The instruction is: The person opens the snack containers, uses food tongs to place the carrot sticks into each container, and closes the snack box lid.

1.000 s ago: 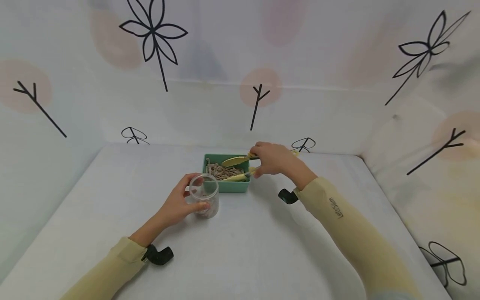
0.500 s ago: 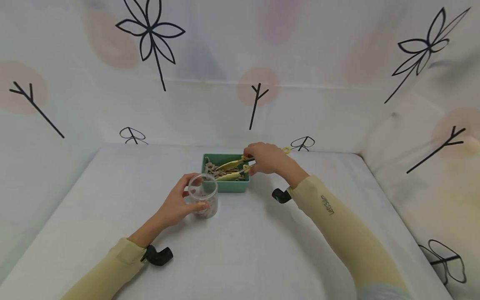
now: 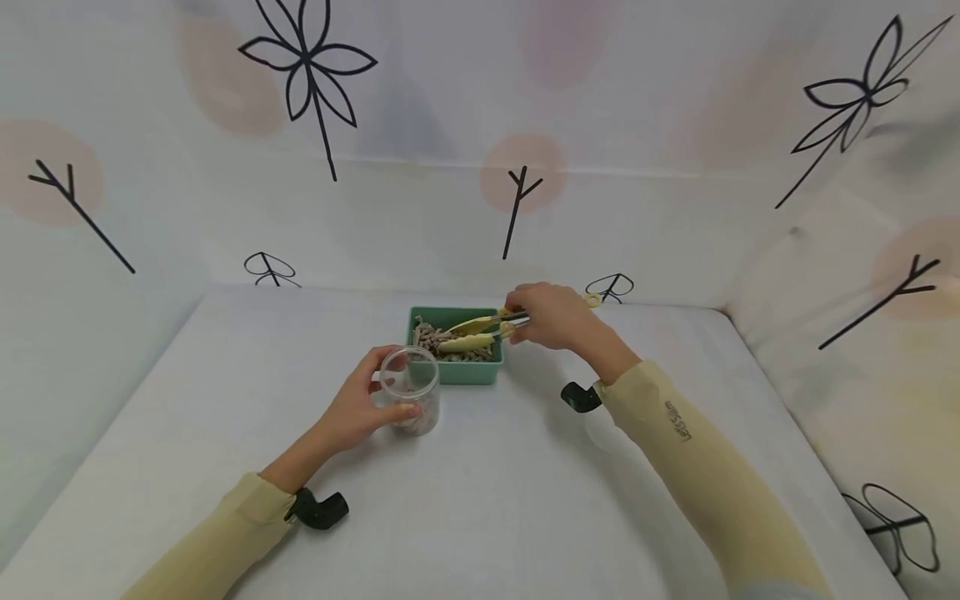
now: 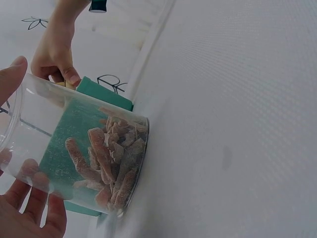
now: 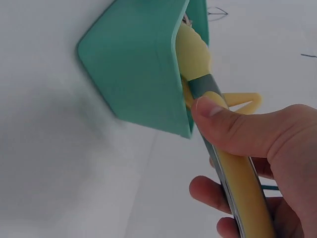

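My left hand (image 3: 358, 410) holds a clear round jar (image 3: 424, 410) upright on the table, thumb on one side and fingers on the other. In the left wrist view, brownish stick-like pieces (image 4: 101, 153) with a whitish dusting lie in the bottom of the jar. My right hand (image 3: 551, 317) grips yellow tongs (image 3: 467, 342) with metal shafts, reaching over the right side of a green box (image 3: 468, 375). Similar brownish pieces (image 3: 427, 335) fill the box's bottom. The tongs' tips are down among them, slightly apart; whether a piece is between them I cannot tell.
The box stands directly behind the jar, near the back of the white table (image 3: 480, 500). A white patterned cloth wall (image 3: 420, 217) rises behind the table. Dark wrist cameras (image 3: 321, 510) stick out from both sleeves.
The right hand moves left, the tongs reaching further into the box, then back right. The tongs' tips are closer together now. The left hand and jar stay still.
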`<action>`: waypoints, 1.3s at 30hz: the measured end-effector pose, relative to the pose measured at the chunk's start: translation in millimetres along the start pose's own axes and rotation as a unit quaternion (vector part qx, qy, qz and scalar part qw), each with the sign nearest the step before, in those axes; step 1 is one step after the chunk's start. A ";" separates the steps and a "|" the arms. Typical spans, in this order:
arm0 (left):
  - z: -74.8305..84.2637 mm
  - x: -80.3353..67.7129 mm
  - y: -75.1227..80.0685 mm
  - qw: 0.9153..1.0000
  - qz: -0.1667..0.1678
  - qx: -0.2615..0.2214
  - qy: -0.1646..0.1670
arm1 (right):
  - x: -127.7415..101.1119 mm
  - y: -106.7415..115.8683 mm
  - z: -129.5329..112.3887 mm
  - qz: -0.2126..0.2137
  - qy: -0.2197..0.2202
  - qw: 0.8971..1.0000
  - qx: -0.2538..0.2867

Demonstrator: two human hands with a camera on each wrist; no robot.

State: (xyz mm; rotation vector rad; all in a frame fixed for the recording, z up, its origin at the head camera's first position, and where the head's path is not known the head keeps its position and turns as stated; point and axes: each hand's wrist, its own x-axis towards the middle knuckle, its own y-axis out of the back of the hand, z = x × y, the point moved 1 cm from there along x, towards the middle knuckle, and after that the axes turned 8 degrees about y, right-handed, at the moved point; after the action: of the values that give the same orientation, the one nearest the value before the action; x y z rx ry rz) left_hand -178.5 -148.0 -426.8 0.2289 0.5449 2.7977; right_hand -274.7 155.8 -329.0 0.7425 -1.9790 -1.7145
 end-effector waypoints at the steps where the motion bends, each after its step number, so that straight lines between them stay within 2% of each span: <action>1: 0.5 0.0 0.0 1.000 0.001 0.001 0.001 | -1.3 0.3 1.0 0.004 -0.001 1.000 0.001; 17: 1.2 -0.8 0.2 1.000 0.004 0.007 0.005 | -18.2 9.5 11.5 0.091 -0.013 0.992 0.083; 24: 0.8 -0.7 0.4 1.000 -0.001 0.004 0.008 | -18.0 3.4 10.9 0.109 -0.016 0.985 0.136; 30: 0.8 -0.3 -0.4 1.000 -0.003 0.003 0.005 | -20.0 0.5 12.5 0.120 -0.013 0.982 0.142; 39: -1.0 -0.2 0.1 1.000 -0.004 0.002 0.012 | -29.4 16.1 8.3 0.130 -0.002 0.976 0.175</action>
State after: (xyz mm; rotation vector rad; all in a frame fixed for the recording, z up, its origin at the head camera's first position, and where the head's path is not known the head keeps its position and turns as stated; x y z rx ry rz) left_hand -178.6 -148.5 -427.7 0.1943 0.5555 2.7961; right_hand -259.2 182.5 -313.4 0.5575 -2.2964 -1.2345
